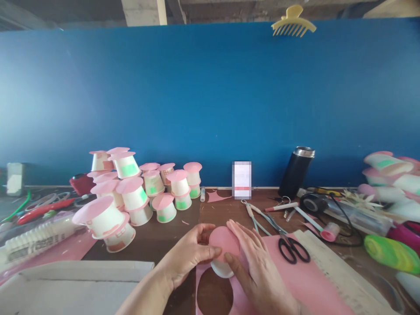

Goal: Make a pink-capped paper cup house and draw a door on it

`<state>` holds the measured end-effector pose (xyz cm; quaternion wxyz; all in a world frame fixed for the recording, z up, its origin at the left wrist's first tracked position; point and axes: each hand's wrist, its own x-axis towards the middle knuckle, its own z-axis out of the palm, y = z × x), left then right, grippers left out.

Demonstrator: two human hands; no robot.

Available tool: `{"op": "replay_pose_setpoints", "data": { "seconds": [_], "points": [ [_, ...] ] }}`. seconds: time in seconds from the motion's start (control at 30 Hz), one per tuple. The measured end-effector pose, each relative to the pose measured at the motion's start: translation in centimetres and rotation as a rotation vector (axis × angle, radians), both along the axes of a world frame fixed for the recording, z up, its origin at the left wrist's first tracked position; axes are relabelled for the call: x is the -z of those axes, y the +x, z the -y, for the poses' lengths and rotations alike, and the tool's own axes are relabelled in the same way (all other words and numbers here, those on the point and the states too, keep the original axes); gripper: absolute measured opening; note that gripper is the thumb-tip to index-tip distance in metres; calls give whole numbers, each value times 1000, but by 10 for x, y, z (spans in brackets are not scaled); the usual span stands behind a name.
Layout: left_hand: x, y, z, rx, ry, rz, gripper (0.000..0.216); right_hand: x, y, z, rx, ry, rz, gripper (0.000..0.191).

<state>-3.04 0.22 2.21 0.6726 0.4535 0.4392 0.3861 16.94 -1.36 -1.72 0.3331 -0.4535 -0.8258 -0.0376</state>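
Note:
Between my two hands stands a white paper cup (222, 269), capped by a pink paper disc (224, 239). My left hand (190, 251) is closed around the disc's left side, its thumb pressing on the lower edge. On the other side my right hand (254, 258) is wrapped along the disc, thumb at its near edge and fingers laid along the right. The cup's back and sides are mostly hidden by my fingers. Beneath it lies a pink paper sheet (295, 280) with a round hole cut out near me.
Stacked cups with pink tops (131, 192) fill the left; more cups (393, 175) lie far right. Black-handled scissors (288, 241), pliers (252, 214), a black bottle (295, 173) and a tape roll (311, 203) are at right. A white box (98, 269) sits front left.

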Motion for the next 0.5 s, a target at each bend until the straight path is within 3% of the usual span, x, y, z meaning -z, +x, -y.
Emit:
{"op": "replay_pose_setpoints", "data": {
  "seconds": [0.3,0.5],
  "points": [
    [5,1,1,-70,29,-116,84,-3,4,13,37,222,129,68],
    [-1,11,7,-53,61,-207,104,0,10,23,82,239,286,92]
  ]
}}
